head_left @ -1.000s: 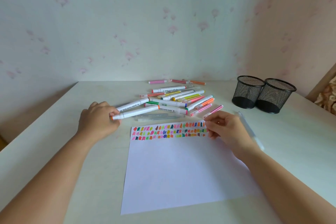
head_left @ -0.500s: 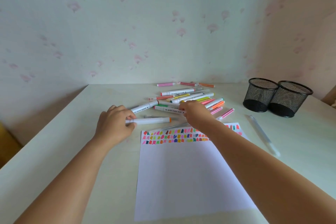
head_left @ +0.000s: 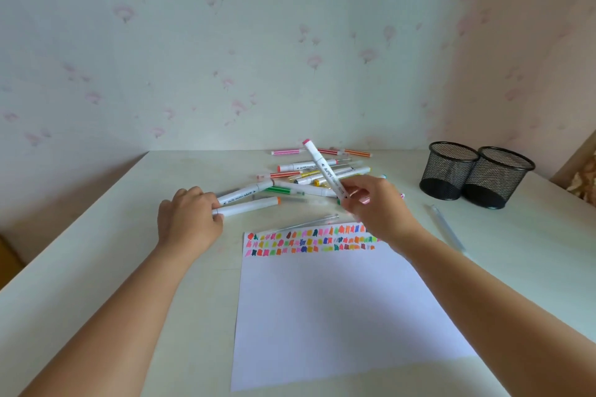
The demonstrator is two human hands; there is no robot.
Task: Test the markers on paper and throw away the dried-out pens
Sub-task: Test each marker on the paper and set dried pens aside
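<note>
One white marker (head_left: 323, 169) slants up from fingers (head_left: 357, 183) of the right hand (head_left: 378, 207).

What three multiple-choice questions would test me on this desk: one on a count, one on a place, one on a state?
1. How many black mesh cups are there?
A. One
B. Two
C. Three

2. Where is the orange-tipped marker?
A. In a cup
B. On the table, gripped by the left hand
C. On the paper

3. How is the pink-capped marker?
A. Lying flat on the paper
B. Standing in a cup
C. Lifted and tilted in the right hand

Answers:
1 B: two stand side by side at the right.
2 B: the hand curls over its end on the tabletop.
3 C: the hand holds its lower end, with the cap pointing up.
</note>
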